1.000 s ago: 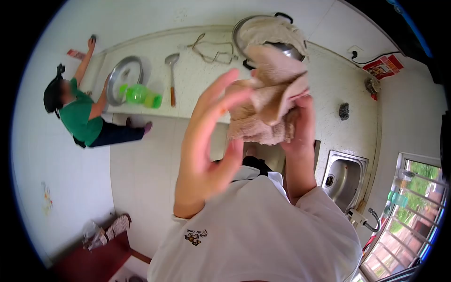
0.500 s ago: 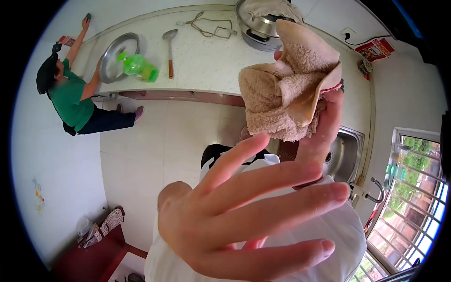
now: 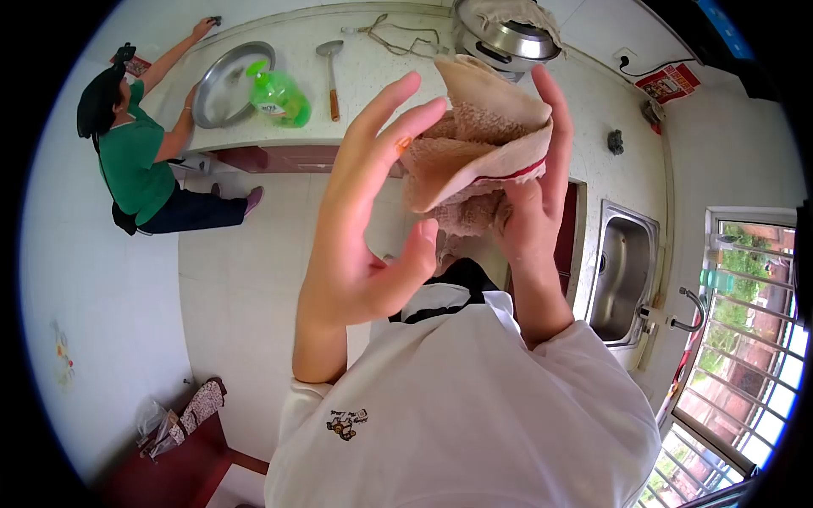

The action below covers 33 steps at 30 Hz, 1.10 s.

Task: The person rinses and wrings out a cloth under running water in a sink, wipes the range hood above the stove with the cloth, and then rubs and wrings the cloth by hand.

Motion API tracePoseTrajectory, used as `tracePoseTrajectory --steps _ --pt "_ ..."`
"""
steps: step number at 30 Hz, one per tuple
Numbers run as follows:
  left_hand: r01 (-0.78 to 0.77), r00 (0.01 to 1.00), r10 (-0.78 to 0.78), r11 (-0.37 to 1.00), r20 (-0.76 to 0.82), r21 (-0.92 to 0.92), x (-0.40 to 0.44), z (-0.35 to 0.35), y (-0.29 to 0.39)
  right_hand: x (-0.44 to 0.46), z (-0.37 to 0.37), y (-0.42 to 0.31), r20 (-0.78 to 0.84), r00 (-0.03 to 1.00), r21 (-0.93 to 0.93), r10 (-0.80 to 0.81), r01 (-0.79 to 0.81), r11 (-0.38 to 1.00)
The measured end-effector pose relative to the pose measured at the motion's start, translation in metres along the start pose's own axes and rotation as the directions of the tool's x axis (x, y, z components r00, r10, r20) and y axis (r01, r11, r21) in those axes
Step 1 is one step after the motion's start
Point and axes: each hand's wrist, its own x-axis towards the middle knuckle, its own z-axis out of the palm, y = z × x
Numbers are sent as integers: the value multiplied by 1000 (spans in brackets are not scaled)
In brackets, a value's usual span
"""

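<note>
Cloth: tan, terry-faced, with a red line along one edge. It is up in the air in front of the wearer's white shirt, between the two hands, folded into a loose, uneven bundle.

Right hand: partly closed. The thumb lies against the near, lower side of the cloth and the fingers rise along its right side, so the bundle sits between them.

Left hand: wide open, thumb well apart from the fingers, fingertips at the left folds. Contact there cannot be told.

Handling, as judged: light, soft and limp, not fragile. The thick pile should give good friction, though loose layers may slide over each other or sag. Whether it is damp cannot be told; water would add weight. Best hold: a broad pinch through several layers at the lower right, with a second pinch on the left folds. The upper flap alone would likely let the bundle open.

About: pot on the counter beyond the cloth; spatula and green bottle farther left; sink to the right. Another person reaches to the wall at far left.
</note>
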Motion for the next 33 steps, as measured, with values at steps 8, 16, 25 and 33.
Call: tracePoseTrajectory --steps 8,16,25,33 --pt "11 999 -19 982 -42 -191 -23 -2 11 1 10 -5 233 860 -371 -453 510 776" --pt "60 996 -48 983 72 -176 -13 16 21 11 -9 -26 391 787 -478 -477 616 626" --pt "245 952 -200 952 233 -183 9 44 25 29 -55 -21 468 780 -476 -417 619 625" --pt "204 969 -180 970 168 -135 19 59 5 38 -65 -11 472 804 -404 -362 562 722"
